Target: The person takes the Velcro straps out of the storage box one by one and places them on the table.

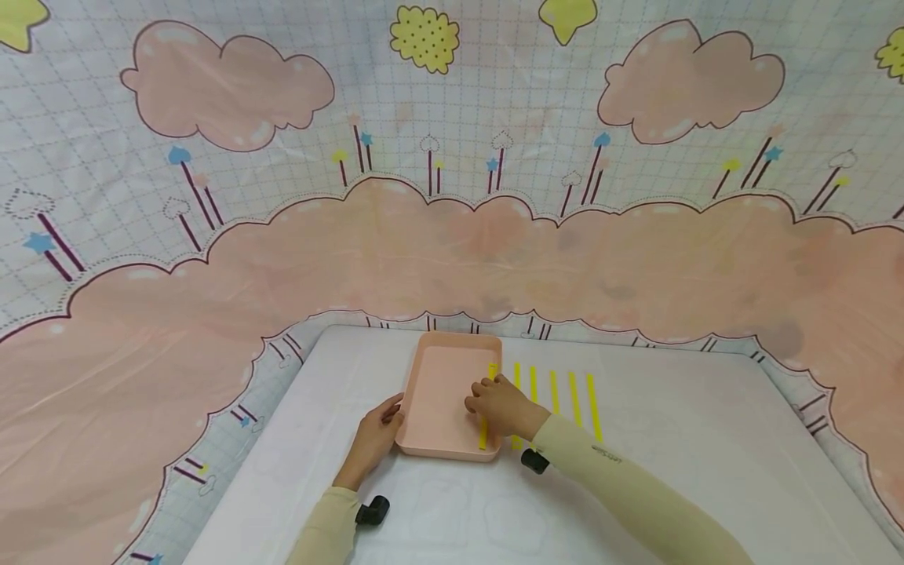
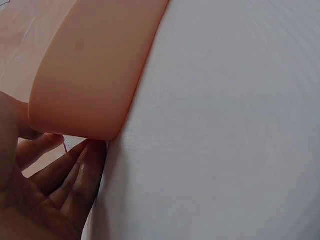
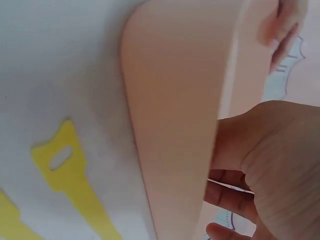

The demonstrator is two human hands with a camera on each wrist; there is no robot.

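Note:
A shallow peach tray (image 1: 445, 369) lies on the white table. My left hand (image 1: 376, 435) grips its left side, thumb over the rim and fingers against the outside of the wall (image 2: 85, 75). My right hand (image 1: 504, 406) is over the tray's right edge, its thumb and fingers reaching inside past the wall (image 3: 170, 115). Under it a yellow strap (image 1: 483, 435) lies lengthwise inside the tray; the hand covers its middle, and I cannot tell whether the fingers pinch it. Outside the tray, a yellow hook-and-loop cable tie (image 3: 67, 160) with a slotted head lies flat on the table.
Several more yellow ties (image 1: 595, 408) lie in a spaced row right of the tray, the nearest partly under the right hand and forearm. Each wrist carries a small black camera (image 1: 534, 461). The white table (image 1: 678, 455) ends at a patterned cloth backdrop (image 1: 636, 275).

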